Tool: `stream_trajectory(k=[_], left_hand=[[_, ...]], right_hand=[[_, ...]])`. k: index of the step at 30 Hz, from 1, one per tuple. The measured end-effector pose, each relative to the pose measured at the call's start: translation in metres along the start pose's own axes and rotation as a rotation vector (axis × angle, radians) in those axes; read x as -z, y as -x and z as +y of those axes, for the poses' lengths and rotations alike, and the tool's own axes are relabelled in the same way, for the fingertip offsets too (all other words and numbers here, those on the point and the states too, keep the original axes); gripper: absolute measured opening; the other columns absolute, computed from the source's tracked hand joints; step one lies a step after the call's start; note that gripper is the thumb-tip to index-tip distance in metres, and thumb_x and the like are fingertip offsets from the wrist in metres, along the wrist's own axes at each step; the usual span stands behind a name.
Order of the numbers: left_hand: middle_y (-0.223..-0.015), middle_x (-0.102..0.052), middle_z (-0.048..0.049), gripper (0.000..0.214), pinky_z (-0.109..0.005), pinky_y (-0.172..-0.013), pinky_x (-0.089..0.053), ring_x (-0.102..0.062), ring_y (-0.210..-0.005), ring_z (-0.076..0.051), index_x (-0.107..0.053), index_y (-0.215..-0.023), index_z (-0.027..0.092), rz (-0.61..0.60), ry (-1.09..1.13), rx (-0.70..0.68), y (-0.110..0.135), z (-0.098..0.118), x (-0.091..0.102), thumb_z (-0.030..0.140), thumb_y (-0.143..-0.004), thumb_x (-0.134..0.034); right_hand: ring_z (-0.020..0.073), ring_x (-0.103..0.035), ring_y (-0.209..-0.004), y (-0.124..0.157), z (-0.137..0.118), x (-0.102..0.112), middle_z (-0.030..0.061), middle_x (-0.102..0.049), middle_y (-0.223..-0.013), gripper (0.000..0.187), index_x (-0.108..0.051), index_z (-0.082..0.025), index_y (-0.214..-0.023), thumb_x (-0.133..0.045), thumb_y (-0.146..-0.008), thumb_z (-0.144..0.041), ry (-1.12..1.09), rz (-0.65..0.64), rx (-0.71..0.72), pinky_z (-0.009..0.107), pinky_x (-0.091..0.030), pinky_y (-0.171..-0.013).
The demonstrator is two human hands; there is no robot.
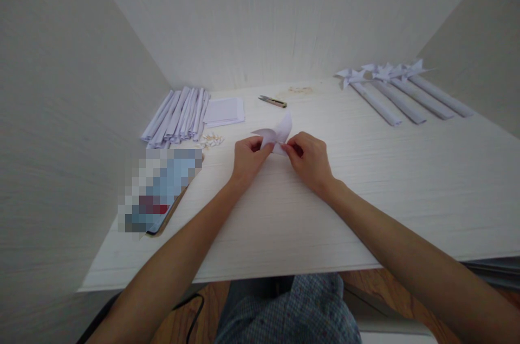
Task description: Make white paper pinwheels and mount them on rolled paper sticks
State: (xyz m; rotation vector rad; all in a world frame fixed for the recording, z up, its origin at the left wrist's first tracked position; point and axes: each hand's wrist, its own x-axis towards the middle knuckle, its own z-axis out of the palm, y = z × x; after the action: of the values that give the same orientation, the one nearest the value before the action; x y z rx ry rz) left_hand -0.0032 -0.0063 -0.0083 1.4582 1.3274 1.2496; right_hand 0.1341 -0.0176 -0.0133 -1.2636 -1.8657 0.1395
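Note:
A white paper pinwheel (280, 131) is held just above the table between my two hands, its curved blades pointing up and to the left. My left hand (249, 157) pinches it from the left, thumb near its centre. From the right, the fingertips of my right hand (306, 157) are closed on its lower right edge. Beyond the pinwheel lie small thread snips (273, 101). A stack of square paper sheets (223, 111) and a little heap of small whitish pieces (211, 141) are left of my hands.
Rolled paper tubes (179, 116) are piled at the back left. A phone (166, 192), its screen blurred, lies at the left edge. Several finished pinwheels on paper sticks (377, 100) rest at the back right. Walls enclose the white table (406, 181) on three sides.

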Motion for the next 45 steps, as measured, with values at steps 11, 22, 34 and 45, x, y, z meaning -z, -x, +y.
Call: stream_trajectory(k=[11,22,34,45], left_hand=[[-0.045,-0.045,0.0047,0.017,-0.02,-0.044,-0.032,-0.041,-0.046,-0.007,-0.051,-0.046,0.015,-0.003,0.025,0.013,-0.001,-0.004,0.001,0.023,-0.062,-0.052],[-0.046,-0.045,0.0048,0.02,-0.02,-0.044,-0.029,-0.038,-0.046,-0.007,-0.051,-0.046,0.015,-0.003,-0.044,-0.041,0.001,0.002,0.0,0.025,-0.063,-0.054],[-0.05,-0.052,0.0037,0.015,-0.02,-0.047,-0.034,-0.044,-0.049,-0.008,-0.055,-0.05,0.016,0.014,-0.103,-0.084,0.003,0.002,-0.002,0.02,-0.064,-0.053],[-0.048,-0.047,0.0045,0.018,-0.02,-0.047,-0.032,-0.04,-0.047,-0.007,-0.053,-0.048,0.015,-0.015,-0.069,-0.088,0.0,-0.001,-0.001,0.023,-0.064,-0.055]], right_hand=[[0.0111,-0.043,-0.053,0.0,0.001,0.0,0.0008,-0.05,-0.058,0.023,-0.049,-0.017,-0.058,-0.048,-0.079,-0.025,-0.009,0.007,0.002,0.025,-0.032,-0.052],[0.0115,-0.043,-0.055,0.001,0.001,0.001,0.0016,-0.05,-0.061,0.024,-0.049,-0.017,-0.059,-0.046,-0.081,-0.026,0.018,-0.025,0.043,0.024,-0.033,-0.052],[0.0169,-0.046,-0.064,-0.002,-0.004,0.011,0.0071,-0.058,-0.071,0.021,-0.056,-0.017,-0.068,-0.041,-0.081,-0.009,0.392,-0.215,0.287,0.03,-0.03,-0.058],[0.0153,-0.047,-0.058,-0.001,-0.008,0.009,0.0081,-0.059,-0.07,0.02,-0.058,-0.014,-0.068,-0.042,-0.079,-0.01,0.385,-0.188,0.155,0.029,-0.028,-0.052]])
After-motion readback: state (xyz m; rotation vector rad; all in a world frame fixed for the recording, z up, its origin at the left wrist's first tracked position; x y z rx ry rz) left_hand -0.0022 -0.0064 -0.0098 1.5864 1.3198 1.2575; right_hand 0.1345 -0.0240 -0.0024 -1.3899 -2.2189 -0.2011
